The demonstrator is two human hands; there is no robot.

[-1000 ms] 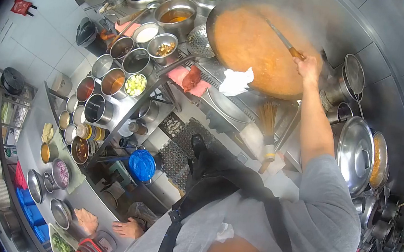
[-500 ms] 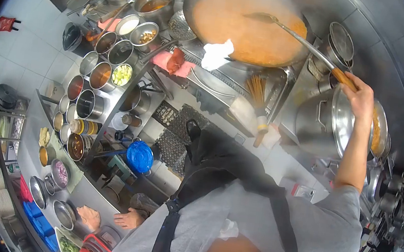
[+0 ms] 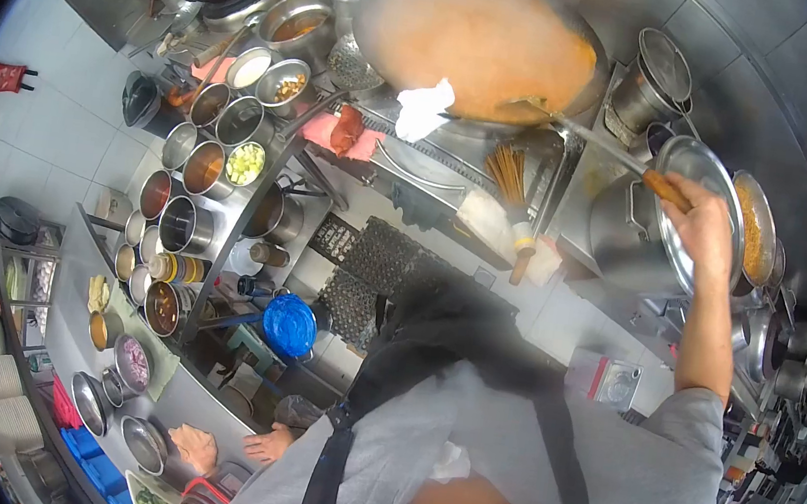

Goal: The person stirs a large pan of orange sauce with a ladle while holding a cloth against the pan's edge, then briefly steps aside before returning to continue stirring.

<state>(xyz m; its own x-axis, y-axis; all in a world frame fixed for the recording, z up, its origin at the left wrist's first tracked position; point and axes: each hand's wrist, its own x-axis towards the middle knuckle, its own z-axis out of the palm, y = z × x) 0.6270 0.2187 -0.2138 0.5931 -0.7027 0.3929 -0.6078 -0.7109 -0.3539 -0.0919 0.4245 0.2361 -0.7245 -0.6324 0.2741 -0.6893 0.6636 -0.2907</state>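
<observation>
My right hand (image 3: 702,226) is closed round the wooden handle of a long metal wok spatula (image 3: 598,141). The spatula's blade dips into the near edge of an orange sauce (image 3: 479,45) that fills a large steaming wok (image 3: 601,80). Under the right forearm stands a big steel pot with its lid (image 3: 677,200) tilted up. Low on the left, my left hand (image 3: 269,444) lies on the counter edge, fingers stretched out and holding nothing. Beside it are a piece of raw-looking meat (image 3: 194,448) and some red-rimmed containers (image 3: 207,502).
Steel pots of sauces and chopped food, such as the pot of diced green pieces (image 3: 245,164), crowd the left counter. A bamboo brush (image 3: 508,176), a white cloth (image 3: 423,110) and a pink cloth (image 3: 323,131) lie before the wok. A blue bucket (image 3: 289,327) stands below.
My right hand has come down and slightly left with the spatula. Its blade has moved from the wok's middle to the near edge. My left hand stays at the counter.
</observation>
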